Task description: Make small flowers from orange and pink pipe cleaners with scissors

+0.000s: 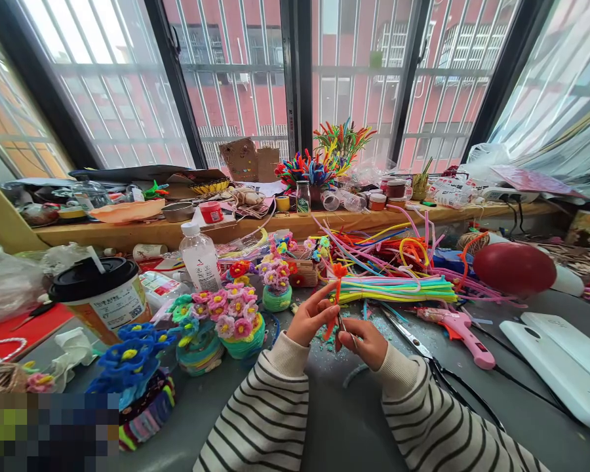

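Observation:
My left hand (313,318) pinches an orange pipe-cleaner flower (338,274) by its stem, holding it upright above the grey table (344,419). My right hand (364,341) is closed round small scissors (348,332) whose blades sit at the lower part of the stem. Both wrists wear striped sleeves. Bits of trimmed fuzz lie on the table under the hands. A bundle of coloured pipe cleaners (398,288) lies just behind the flower.
Finished pipe-cleaner flower baskets (238,324) stand left of my hands, with a lidded paper cup (101,295) and a clear bottle (200,259). A pink glue gun (459,328), larger scissors (413,337), a red balloon (514,267) and a white case (565,367) lie right.

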The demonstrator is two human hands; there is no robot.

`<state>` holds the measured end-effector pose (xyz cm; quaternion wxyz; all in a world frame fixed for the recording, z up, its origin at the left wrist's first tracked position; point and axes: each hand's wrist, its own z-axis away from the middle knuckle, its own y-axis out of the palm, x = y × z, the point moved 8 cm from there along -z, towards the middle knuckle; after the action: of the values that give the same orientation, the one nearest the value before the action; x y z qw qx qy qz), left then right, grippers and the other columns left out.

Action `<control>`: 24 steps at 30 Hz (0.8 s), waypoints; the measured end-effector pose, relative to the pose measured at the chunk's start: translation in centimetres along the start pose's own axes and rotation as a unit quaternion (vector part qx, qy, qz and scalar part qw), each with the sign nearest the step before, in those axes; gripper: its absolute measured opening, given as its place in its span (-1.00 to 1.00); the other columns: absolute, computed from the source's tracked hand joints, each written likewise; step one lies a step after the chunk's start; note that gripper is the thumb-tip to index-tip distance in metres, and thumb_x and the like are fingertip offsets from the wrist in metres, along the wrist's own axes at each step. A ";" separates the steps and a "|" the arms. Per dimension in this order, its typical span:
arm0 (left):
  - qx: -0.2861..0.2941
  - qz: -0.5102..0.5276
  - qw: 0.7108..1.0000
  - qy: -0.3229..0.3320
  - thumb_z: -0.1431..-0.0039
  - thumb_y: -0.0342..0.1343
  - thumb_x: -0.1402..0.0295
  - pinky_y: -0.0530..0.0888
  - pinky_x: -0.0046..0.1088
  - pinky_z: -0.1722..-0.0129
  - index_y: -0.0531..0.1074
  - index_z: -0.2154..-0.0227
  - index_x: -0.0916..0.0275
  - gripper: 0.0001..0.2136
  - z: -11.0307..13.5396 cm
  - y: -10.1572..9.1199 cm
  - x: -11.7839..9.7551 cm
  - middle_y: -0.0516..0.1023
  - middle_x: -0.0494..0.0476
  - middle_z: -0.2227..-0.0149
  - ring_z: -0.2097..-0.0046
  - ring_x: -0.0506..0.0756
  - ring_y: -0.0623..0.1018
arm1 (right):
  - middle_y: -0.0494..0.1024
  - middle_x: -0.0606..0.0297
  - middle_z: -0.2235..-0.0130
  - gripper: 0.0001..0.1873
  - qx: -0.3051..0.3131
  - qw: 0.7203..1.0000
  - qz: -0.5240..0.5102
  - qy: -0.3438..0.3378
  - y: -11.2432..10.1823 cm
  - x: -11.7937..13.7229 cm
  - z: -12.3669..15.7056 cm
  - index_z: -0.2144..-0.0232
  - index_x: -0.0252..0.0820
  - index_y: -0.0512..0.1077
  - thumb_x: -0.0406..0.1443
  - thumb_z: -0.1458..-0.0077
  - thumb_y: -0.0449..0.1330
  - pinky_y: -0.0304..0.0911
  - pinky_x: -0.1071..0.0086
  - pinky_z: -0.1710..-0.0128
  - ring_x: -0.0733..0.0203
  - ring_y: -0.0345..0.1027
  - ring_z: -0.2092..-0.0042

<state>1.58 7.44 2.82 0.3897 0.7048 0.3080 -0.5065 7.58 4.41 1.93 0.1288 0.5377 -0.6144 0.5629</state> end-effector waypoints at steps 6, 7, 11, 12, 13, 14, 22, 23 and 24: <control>-0.018 0.037 0.999 0.009 0.22 0.10 0.38 0.13 -0.64 0.67 -0.12 0.00 0.19 -0.31 -0.3 -0.4 0.2 0.22 -0.14 0.69 0.65 -0.15 0.23 | 0.29 0.30 0.59 -0.42 -0.014 1.000 0.002 0.001 -0.2 0.0 0.0 0.68 -0.29 0.33 0.02 0.08 -0.22 0.05 0.49 0.49 0.36 0.14 0.53; -0.022 0.044 0.999 0.006 0.23 0.11 0.38 0.12 -0.65 0.67 -0.11 0.00 0.22 -0.31 -0.3 -0.5 0.3 0.22 -0.14 0.69 0.65 -0.15 0.23 | 0.29 0.29 0.59 -0.43 -0.019 1.000 0.000 -0.002 -0.3 0.0 0.0 0.69 -0.28 0.33 0.02 0.08 -0.21 0.05 0.49 0.49 0.35 0.15 0.53; -0.013 0.062 0.998 0.004 0.24 0.12 0.38 0.12 -0.65 0.69 -0.08 0.03 0.27 -0.33 -0.4 -0.4 0.6 0.22 -0.16 0.70 0.68 -0.16 0.23 | 0.24 0.31 0.65 -0.43 -0.049 0.999 0.001 -0.012 -0.3 0.0 -0.1 0.74 -0.28 0.29 0.05 0.11 -0.20 0.04 0.48 0.53 0.34 0.12 0.56; -0.010 0.064 0.998 0.006 0.23 0.12 0.38 0.12 -0.65 0.70 -0.07 0.04 0.28 -0.34 -0.4 -0.4 0.6 0.22 -0.16 0.70 0.68 -0.15 0.23 | 0.22 0.32 0.66 -0.43 -0.057 0.998 0.004 -0.010 -0.3 -0.1 -0.2 0.75 -0.27 0.28 0.05 0.12 -0.19 0.04 0.47 0.54 0.35 0.11 0.57; -0.008 0.065 0.998 0.008 0.23 0.11 0.37 0.12 -0.65 0.71 -0.06 0.05 0.28 -0.36 -0.4 -0.4 0.6 0.22 -0.16 0.70 0.69 -0.15 0.23 | 0.20 0.33 0.67 -0.44 -0.066 0.998 0.007 -0.007 -0.3 -0.2 -0.2 0.76 -0.26 0.26 0.05 0.12 -0.18 0.03 0.47 0.55 0.35 0.10 0.58; -0.012 0.062 0.998 0.011 0.22 0.11 0.37 0.13 -0.65 0.71 -0.04 0.07 0.28 -0.38 -0.3 -0.5 0.6 0.22 -0.16 0.70 0.69 -0.15 0.23 | 0.19 0.34 0.68 -0.46 -0.072 0.997 0.011 -0.004 -0.3 -0.3 -0.2 0.77 -0.25 0.24 0.05 0.13 -0.17 0.02 0.47 0.56 0.35 0.09 0.59; -0.064 0.014 0.998 0.024 0.23 0.10 0.36 0.16 -0.66 0.69 0.11 0.47 0.28 -0.73 -0.4 -1.2 0.8 0.26 -0.14 0.68 0.68 -0.16 0.24 | 0.13 0.39 0.70 -0.55 -0.124 0.991 0.048 0.025 -0.8 -1.3 -0.2 0.79 -0.20 0.05 0.01 0.14 -0.10 -0.02 0.48 0.60 0.37 0.00 0.61; -0.059 0.005 0.998 0.018 0.22 0.10 0.35 0.16 -0.66 0.69 0.12 0.51 0.29 -0.75 -0.4 -1.1 0.9 0.26 -0.13 0.68 0.67 -0.16 0.24 | 0.12 0.39 0.70 -0.55 -0.125 0.990 0.050 0.029 -0.8 -1.4 -0.2 0.79 -0.20 0.05 0.01 0.14 -0.09 -0.03 0.48 0.60 0.38 0.00 0.61; -0.051 -0.006 0.999 0.012 0.22 0.09 0.34 0.16 -0.66 0.69 0.13 0.54 0.30 -0.77 -0.4 -1.0 1.0 0.25 -0.12 0.67 0.66 -0.16 0.24 | 0.13 0.39 0.70 -0.54 -0.122 0.991 0.049 0.029 -0.8 -1.4 -0.2 0.79 -0.21 0.05 0.01 0.14 -0.10 -0.03 0.48 0.60 0.38 0.00 0.61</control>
<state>1.26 8.35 1.74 0.4188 0.6879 0.3421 -0.4840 8.70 5.44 1.36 0.1837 0.4705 -0.7000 0.5049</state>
